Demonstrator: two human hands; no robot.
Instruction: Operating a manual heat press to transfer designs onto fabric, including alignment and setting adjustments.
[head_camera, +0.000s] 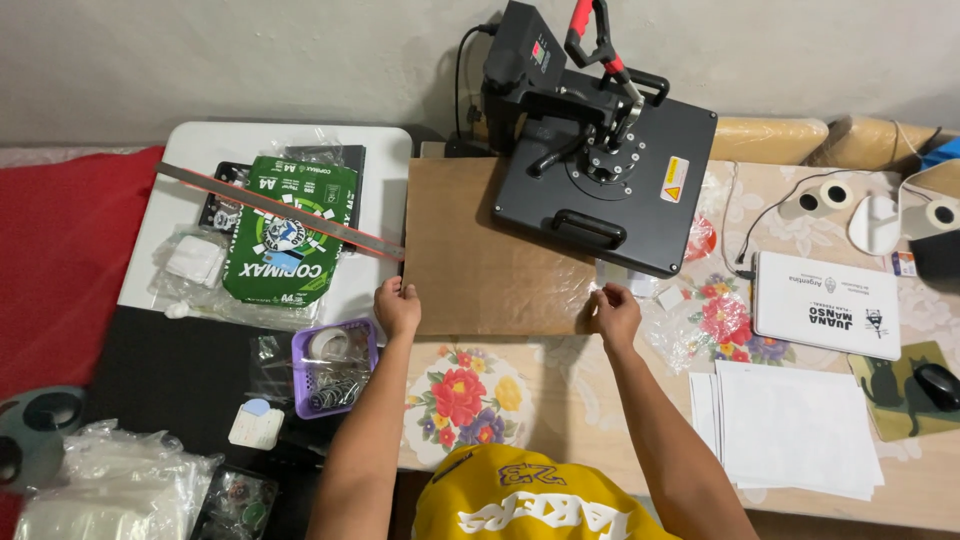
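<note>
A brown board (480, 250) lies flat under a black heat press (600, 160) that has a red-gripped lever. My left hand (397, 307) grips the board's near left corner. My right hand (614, 312) rests on the board's near right corner, beside a small white piece (612, 274) and crinkled clear plastic (680, 325). The press plate is swung out to the right over the table.
A flowered tablecloth (560, 400) covers the table. A stack of white sheets (795, 430) and a white laptop (828, 305) lie right. Left are a green paper ream (290, 235), a metal ruler (280, 210) and a purple basket (335, 365).
</note>
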